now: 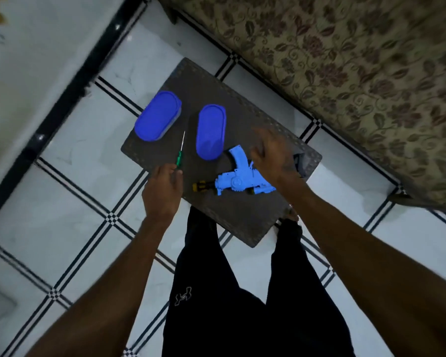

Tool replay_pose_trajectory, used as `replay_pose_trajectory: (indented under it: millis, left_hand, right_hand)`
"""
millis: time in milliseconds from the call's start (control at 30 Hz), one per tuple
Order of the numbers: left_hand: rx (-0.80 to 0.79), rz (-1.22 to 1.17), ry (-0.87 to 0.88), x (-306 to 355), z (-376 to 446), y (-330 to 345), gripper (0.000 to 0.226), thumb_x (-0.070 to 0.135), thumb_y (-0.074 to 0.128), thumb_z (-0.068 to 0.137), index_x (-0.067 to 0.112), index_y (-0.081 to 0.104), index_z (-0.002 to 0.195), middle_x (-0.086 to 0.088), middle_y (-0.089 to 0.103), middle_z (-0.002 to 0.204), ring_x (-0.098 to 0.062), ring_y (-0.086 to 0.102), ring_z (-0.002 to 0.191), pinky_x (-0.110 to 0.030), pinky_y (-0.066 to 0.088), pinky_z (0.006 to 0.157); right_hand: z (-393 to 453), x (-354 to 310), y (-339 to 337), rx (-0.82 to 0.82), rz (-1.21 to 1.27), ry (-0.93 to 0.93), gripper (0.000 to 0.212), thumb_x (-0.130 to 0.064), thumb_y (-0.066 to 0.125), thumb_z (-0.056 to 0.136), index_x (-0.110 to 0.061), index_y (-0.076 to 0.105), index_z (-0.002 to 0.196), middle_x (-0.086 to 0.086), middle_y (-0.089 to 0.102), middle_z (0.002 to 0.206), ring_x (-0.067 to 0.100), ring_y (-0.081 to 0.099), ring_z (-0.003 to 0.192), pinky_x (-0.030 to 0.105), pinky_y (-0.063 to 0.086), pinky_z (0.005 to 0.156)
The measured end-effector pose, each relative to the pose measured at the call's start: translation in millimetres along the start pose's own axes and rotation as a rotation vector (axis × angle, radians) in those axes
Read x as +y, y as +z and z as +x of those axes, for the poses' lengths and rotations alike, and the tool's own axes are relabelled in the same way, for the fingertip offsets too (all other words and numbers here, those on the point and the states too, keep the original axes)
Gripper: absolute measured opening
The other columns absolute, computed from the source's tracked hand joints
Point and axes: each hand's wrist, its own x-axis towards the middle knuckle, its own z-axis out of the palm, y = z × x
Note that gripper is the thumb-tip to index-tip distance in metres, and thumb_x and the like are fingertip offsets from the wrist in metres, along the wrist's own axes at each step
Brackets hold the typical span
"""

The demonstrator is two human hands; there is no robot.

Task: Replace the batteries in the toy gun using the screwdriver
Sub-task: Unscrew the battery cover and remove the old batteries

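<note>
The left hand (162, 188) pinches the green screwdriver (180, 153); the right hand (273, 157), fingers spread, hovers over the blue toy gun (238, 176). Both lie on a small dark desk (242, 215) standing on white tiled floor (75, 202), beside a floral sofa (358, 73).

Light-blue toy gun (238, 177), green-handled screwdriver (179, 156), floral-patterned sofa (358, 73).
</note>
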Motion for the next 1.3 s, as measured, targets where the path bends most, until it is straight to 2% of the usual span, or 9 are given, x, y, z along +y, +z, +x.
replay_pose_trajectory:
  millis: [167,333,467,567,800,933,1133,1300]
  left_hand:
    - [0.267,-0.074,-0.122,76,-89,-27,0.021,0.033,0.051,0.095,0.022,0.06,0.11,0.002,0.062,0.104,-0.022,0.062,0.1,-0.036,0.048,0.083]
    - [0.349,0.019,-0.158,120,-158,-36,0.028,0.035,0.05,0.096,0.018,0.059,0.116,-0.002,0.061,0.113,-0.026,0.055,0.109,-0.039,0.047,0.085]
    - [0.462,0.043,-0.207,134,-171,-53,0.034,0.035,0.049,0.098,0.012,0.058,0.12,-0.008,0.061,0.115,-0.029,0.053,0.109,-0.041,0.047,0.089]
    - [0.549,-0.004,-0.24,135,-179,-61,0.034,0.035,0.05,0.097,0.012,0.058,0.121,-0.008,0.06,0.115,-0.028,0.053,0.108,-0.04,0.049,0.087]
    - [0.504,-0.045,-0.348,138,-203,-54,0.035,0.037,0.047,0.099,0.014,0.059,0.122,-0.008,0.061,0.121,-0.027,0.057,0.111,-0.039,0.049,0.088]
    - [0.51,-0.06,-0.461,146,-200,-44,0.036,0.037,0.047,0.099,0.014,0.06,0.124,-0.007,0.061,0.124,-0.027,0.056,0.112,-0.039,0.047,0.089]
    - [0.494,-0.072,-0.683,187,-166,3,0.037,0.039,0.046,0.099,0.015,0.058,0.124,-0.007,0.06,0.123,-0.027,0.055,0.113,-0.041,0.047,0.092]
    - [0.522,-0.056,-0.812,247,-147,29,0.035,0.036,0.049,0.098,0.012,0.06,0.12,-0.011,0.061,0.118,-0.033,0.057,0.109,-0.044,0.048,0.09]
  right_hand:
    - [-20,4,-78,-0.004,-0.083,-0.314,0.052,-0.024,0.058,0.089,-0.004,0.053,0.137,0.025,0.056,0.129,0.041,0.055,0.117,0.045,0.044,0.1]
    - [-25,-13,-137,-0.053,-0.182,-0.556,0.059,-0.03,0.057,0.091,-0.005,0.047,0.143,0.027,0.05,0.139,0.043,0.047,0.13,0.048,0.039,0.107]
    - [-25,-34,-160,-0.049,-0.231,-0.661,0.06,-0.029,0.06,0.09,-0.004,0.047,0.143,0.027,0.05,0.14,0.044,0.047,0.131,0.049,0.039,0.108]
    - [-32,-49,-163,-0.071,-0.256,-0.698,0.058,-0.03,0.06,0.092,-0.007,0.047,0.144,0.025,0.048,0.143,0.042,0.043,0.135,0.049,0.035,0.112]
    - [-38,-39,-160,-0.082,-0.297,-0.783,0.052,-0.03,0.054,0.092,-0.009,0.048,0.139,0.02,0.054,0.135,0.038,0.05,0.126,0.052,0.044,0.102]
    - [-18,-30,-154,-0.147,-0.298,-0.797,0.051,-0.029,0.056,0.093,-0.007,0.051,0.139,0.022,0.053,0.139,0.04,0.048,0.131,0.052,0.041,0.107]
    - [49,-16,-144,-0.355,-0.241,-0.85,0.053,-0.025,0.058,0.092,-0.006,0.05,0.141,0.023,0.048,0.144,0.041,0.041,0.137,0.052,0.035,0.112]
    - [102,-20,-141,-0.574,-0.297,-0.932,0.054,-0.029,0.05,0.093,-0.008,0.047,0.143,0.02,0.045,0.147,0.037,0.035,0.142,0.054,0.03,0.114]
